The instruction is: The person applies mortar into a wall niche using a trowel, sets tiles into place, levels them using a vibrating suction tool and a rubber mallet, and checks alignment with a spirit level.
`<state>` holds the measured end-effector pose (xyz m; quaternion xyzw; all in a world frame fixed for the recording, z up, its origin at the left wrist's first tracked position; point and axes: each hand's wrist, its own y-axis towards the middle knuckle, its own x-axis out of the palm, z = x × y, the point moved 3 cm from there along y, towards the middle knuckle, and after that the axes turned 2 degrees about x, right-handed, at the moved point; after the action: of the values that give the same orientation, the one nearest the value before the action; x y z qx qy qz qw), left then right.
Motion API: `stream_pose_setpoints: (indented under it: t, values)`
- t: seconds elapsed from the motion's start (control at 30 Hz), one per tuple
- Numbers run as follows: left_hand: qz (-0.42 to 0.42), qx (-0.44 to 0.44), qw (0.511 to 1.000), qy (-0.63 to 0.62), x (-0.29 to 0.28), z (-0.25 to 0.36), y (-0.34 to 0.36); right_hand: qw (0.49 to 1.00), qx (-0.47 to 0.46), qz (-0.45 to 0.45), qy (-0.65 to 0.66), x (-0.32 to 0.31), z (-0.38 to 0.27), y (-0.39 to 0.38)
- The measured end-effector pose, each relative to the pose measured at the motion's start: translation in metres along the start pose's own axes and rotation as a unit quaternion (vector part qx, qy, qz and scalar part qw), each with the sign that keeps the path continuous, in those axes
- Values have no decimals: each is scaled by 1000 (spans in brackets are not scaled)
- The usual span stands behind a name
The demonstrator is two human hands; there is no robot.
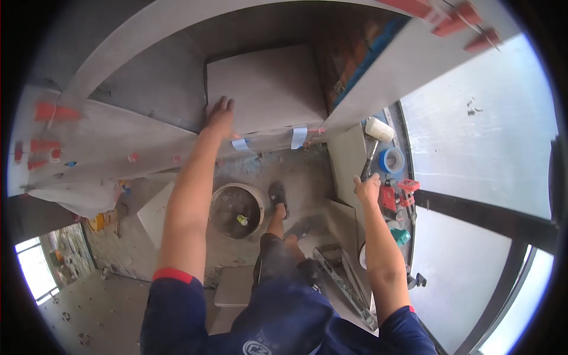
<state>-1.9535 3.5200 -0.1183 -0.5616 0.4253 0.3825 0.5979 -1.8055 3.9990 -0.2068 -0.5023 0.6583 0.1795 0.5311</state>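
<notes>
My left hand (221,119) rests on the left front part of a large grey tile (269,89) set in a recess, its fingers stretched out over the surface. My right hand (368,188) is closed round the dark handle of a rubber mallet (380,129). The mallet's pale head points away from me, over the ledge by the window and apart from the tile. Pieces of light blue tape (299,138) hang on the tile's front edge.
On the right ledge stand a blue tape roll (391,160), red plastic clamps (407,192) and a green tool (400,236). A round bucket (263,204) sits on the floor by my feet. A spirit level (343,287) leans at the lower right. Red wedges (56,112) line the left wall panels.
</notes>
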Motion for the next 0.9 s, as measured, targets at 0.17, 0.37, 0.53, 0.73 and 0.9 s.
stream_pose_setpoints:
  t: [0.17,0.37,0.53,0.73,0.9]
  values:
    - [-24,20,998,58,22,-19,24,994,77,62,49,26,1,28]
    - [-27,-8,998,-48,41,-42,34,985,-15,160,60,9,-9,-1]
    - [-28,3,998,-57,37,-50,23,971,-76,115,194,-6,-31,-127]
    - [-17,-12,999,-41,37,-44,31,942,-178,-58,279,22,-96,-162]
    - [-30,-30,999,23,27,-12,30,912,-317,-105,238,6,-235,-93]
